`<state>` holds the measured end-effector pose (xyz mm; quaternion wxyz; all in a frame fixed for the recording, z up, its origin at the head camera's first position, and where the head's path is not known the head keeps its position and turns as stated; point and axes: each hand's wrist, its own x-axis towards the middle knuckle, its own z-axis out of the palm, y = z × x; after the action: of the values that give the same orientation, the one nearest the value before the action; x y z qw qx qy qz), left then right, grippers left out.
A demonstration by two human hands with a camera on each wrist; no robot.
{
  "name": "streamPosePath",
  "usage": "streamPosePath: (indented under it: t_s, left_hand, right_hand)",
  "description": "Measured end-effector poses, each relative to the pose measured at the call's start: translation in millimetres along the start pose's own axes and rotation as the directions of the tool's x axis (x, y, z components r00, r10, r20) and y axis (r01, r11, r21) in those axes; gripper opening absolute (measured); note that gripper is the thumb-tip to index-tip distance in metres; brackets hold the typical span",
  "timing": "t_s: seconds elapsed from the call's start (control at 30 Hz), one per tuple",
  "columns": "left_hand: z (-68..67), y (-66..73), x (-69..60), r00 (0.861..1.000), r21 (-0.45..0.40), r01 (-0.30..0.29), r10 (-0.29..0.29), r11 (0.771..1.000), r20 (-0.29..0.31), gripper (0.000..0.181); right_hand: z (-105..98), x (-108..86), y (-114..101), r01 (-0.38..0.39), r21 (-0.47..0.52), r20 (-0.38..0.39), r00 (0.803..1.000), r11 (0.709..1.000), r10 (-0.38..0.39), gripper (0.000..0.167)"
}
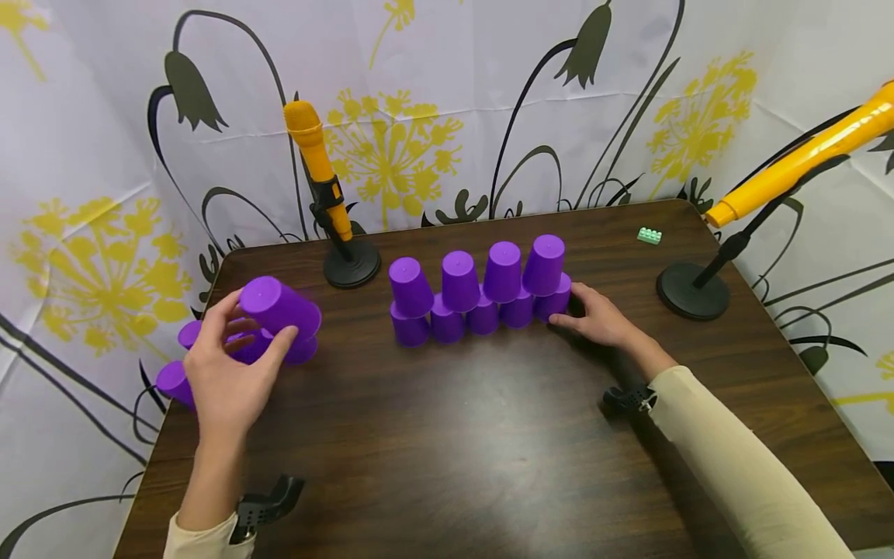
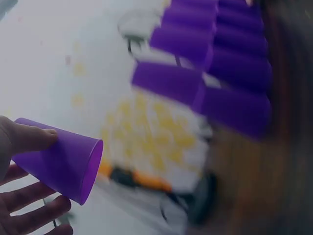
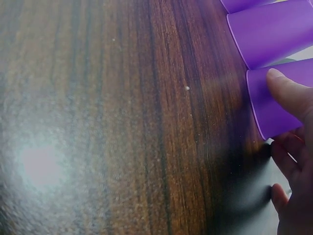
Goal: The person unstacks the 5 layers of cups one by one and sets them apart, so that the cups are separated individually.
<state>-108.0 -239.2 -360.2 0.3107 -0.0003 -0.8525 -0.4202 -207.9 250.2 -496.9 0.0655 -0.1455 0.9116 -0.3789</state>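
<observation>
My left hand [image 1: 230, 380] pinches a purple cup [image 1: 279, 307] between thumb and fingers, raised over the table's left side with its closed base tilted up. In the left wrist view this cup [image 2: 61, 159] has its open rim away from my palm. Several purple cups stand upside down in a row mid-table, with a second row [image 1: 459, 281] on top, each bridging two below. My right hand [image 1: 601, 314] holds the rightmost bottom cup [image 1: 556, 299], thumb in front and fingers behind. That cup [image 3: 274, 105] touches the table in the right wrist view.
Behind my left hand are more purple cups [image 1: 174, 380], partly hidden. An orange microphone [image 1: 317, 147] on a black stand [image 1: 351, 264] rises at the back left. At right, another stand [image 1: 693, 291] bears an orange tube [image 1: 803, 159]. A mint-green toy brick [image 1: 649, 235] lies near the back edge.
</observation>
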Motion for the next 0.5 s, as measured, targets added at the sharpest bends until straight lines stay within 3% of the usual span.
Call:
streamPosePath:
  t_s: [0.1, 0.23, 0.37, 0.5]
  left_hand:
    - [-7.0, -39.3, -18.3, 0.997, 0.075, 0.075, -0.072, 0.994, -0.033, 0.068]
    - [-7.4, -74.3, -46.2, 0.989, 0.145, 0.143, -0.137, 0.979, -0.053, 0.067]
    - [-2.0, -94.9, -62.6, 0.985, 0.241, 0.172, -0.162, 0.955, -0.062, 0.066]
    - [3.6, -105.5, -66.8, 0.984, 0.316, 0.179, -0.165, 0.932, -0.069, 0.066]
  right_hand:
    - [0.9, -0.2, -0.3, 0.005, 0.001, -0.002, 1.0, 1.0, -0.005, 0.067]
    - [0.7, 0.1, -1.2, 0.016, 0.001, -0.004, 1.0, 1.0, -0.016, 0.067]
    - [0.3, 0.7, -1.1, 0.009, 0.001, -0.005, 1.0, 1.0, -0.009, 0.068]
    - [1.5, 0.1, -0.3, 0.001, -0.002, -0.004, 1.0, 1.0, -0.001, 0.068]
